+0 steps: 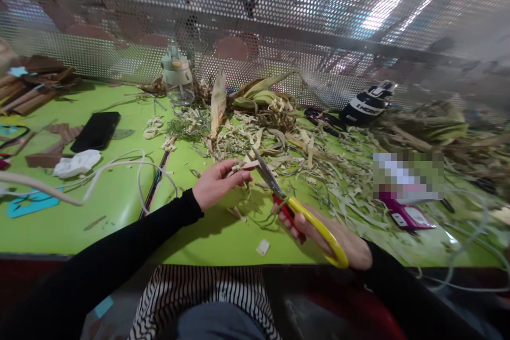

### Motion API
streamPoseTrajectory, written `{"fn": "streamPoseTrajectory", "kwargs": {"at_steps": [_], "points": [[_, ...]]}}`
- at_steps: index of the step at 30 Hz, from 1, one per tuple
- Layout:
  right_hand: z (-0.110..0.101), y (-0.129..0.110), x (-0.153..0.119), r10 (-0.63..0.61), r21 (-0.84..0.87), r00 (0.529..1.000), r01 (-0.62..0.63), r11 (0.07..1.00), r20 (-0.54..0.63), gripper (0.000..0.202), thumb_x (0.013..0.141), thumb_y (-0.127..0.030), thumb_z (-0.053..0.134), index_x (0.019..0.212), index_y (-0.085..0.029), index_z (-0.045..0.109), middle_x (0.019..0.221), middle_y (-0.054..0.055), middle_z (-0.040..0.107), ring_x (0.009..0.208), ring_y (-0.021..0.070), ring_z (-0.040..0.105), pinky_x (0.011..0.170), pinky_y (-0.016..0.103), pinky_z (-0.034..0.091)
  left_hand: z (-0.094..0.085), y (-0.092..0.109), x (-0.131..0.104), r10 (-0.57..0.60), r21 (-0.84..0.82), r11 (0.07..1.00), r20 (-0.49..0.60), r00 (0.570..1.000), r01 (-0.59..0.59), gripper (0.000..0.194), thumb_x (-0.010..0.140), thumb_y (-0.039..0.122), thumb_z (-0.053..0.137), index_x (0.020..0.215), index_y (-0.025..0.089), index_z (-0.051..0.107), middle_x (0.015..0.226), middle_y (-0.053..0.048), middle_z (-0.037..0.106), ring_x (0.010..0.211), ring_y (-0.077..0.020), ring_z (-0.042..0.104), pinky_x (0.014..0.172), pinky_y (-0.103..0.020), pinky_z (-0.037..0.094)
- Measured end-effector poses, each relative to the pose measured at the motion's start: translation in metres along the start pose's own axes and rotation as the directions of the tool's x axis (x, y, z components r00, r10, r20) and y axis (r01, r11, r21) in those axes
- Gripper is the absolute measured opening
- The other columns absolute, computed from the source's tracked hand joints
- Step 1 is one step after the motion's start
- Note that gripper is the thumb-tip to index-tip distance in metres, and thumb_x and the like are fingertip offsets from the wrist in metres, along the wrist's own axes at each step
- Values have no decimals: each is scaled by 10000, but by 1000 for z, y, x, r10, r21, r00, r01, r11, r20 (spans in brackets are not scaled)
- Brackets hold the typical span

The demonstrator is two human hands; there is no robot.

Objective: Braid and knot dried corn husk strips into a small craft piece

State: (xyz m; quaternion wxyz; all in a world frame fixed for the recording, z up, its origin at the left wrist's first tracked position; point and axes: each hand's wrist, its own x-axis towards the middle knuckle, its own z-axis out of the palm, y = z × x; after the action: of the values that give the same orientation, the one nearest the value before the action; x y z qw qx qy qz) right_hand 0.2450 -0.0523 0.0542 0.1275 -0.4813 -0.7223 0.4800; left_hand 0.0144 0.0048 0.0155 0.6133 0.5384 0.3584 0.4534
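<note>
My left hand (pixel 217 183) pinches a pale strip of corn husk (pixel 249 164) between thumb and fingers. My right hand (pixel 314 231) grips scissors (pixel 274 183) with one yellow and one red handle. Their blades point up and left, parted around or beside the strip's right end; I cannot tell whether they touch it. A thin green strand hangs at the scissors' pivot. Below the hands a small pale scrap (pixel 263 247) lies on the green tabletop (pixel 199 247). Cut husk shreds (pixel 243 135) are heaped beyond the blades, with an upright husk piece (pixel 219 101) among them.
A clear bottle (pixel 178 77) and a dark bottle (pixel 368 105) stand by the perforated metal screen (pixel 279 26). At left lie a black phone (pixel 95 131), a crumpled tissue (pixel 77 163) and a white cable (pixel 139 170). A purple packet (pixel 406 215) lies right, near more husks (pixel 434 122).
</note>
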Motion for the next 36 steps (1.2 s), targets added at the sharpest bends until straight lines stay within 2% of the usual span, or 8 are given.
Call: {"fn": "streamPoseTrajectory", "kwargs": {"at_steps": [4, 10, 18, 22, 26, 31, 34, 36], "points": [[1, 4, 0, -23, -11, 1000, 23, 1000, -14, 505, 850, -679, 320, 953, -215, 492, 756, 6, 492, 561, 122, 462, 518, 275, 450, 1, -2, 0, 22, 0, 1000, 40, 999, -22, 286, 739, 363, 686, 879, 118, 639, 780, -41, 670, 666, -99, 561, 661, -240, 458], [5, 0, 0, -27, 38, 999, 29, 999, -42, 454, 860, -635, 373, 1001, -218, 484, 773, 24, 510, 606, 136, 464, 546, 275, 457, 4, -4, -1, 17, 8, 1000, 22, 1000, -17, 267, 737, 364, 687, 861, 130, 652, 726, -28, 640, 603, -89, 511, 568, -216, 414], [7, -2, 2, -53, 14, 998, 53, 998, -13, 494, 839, -673, 372, 976, -214, 491, 842, 46, 544, 641, 142, 479, 556, 277, 467, 4, -10, -2, 12, 8, 1000, 25, 1000, -12, 291, 729, 402, 691, 841, 135, 658, 696, -21, 617, 601, -101, 519, 575, -227, 426], [10, -1, 3, -63, -13, 997, 62, 998, -37, 532, 840, -691, 337, 983, -203, 493, 780, 35, 521, 607, 140, 467, 541, 283, 466, 3, -12, -2, 27, 31, 999, 45, 999, -29, 290, 753, 399, 669, 875, 136, 657, 700, -21, 619, 610, -106, 528, 581, -229, 428], [10, -3, 3, -79, -17, 995, 78, 997, -55, 518, 840, -688, 347, 898, -204, 522, 727, 25, 501, 556, 124, 451, 483, 262, 442, 2, -13, -2, 25, 43, 999, 51, 998, -27, 275, 762, 378, 662, 892, 136, 647, 706, -20, 625, 610, -103, 533, 584, -228, 432], [10, -3, 3, 24, 31, 998, -22, 999, -61, 499, 837, -684, 367, 786, -201, 483, 548, -42, 401, 401, 79, 375, 360, 218, 331, 1, -11, -2, 17, 39, 999, 61, 998, -19, 280, 761, 361, 666, 923, 144, 596, 729, -23, 651, 612, -106, 565, 585, -231, 446], [9, 7, 4, 102, 94, 991, -94, 991, -85, 530, 812, -715, 375, 796, -191, 454, 530, -63, 380, 364, 59, 360, 335, 197, 305, 0, -6, -1, -27, -71, 997, -10, 1000, 26, 364, 705, 347, 723, 927, 176, 491, 697, -5, 666, 557, -100, 573, 541, -221, 443], [8, 15, 4, 96, 143, 985, -76, 987, -142, 569, 777, -744, 401, 833, -181, 464, 556, -61, 392, 379, 56, 360, 342, 200, 324, -1, -3, 0, -62, -124, 991, -65, 996, 53, 422, 653, 339, 765, 883, 191, 444, 664, 6, 667, 518, -92, 566, 490, -198, 411]]}}
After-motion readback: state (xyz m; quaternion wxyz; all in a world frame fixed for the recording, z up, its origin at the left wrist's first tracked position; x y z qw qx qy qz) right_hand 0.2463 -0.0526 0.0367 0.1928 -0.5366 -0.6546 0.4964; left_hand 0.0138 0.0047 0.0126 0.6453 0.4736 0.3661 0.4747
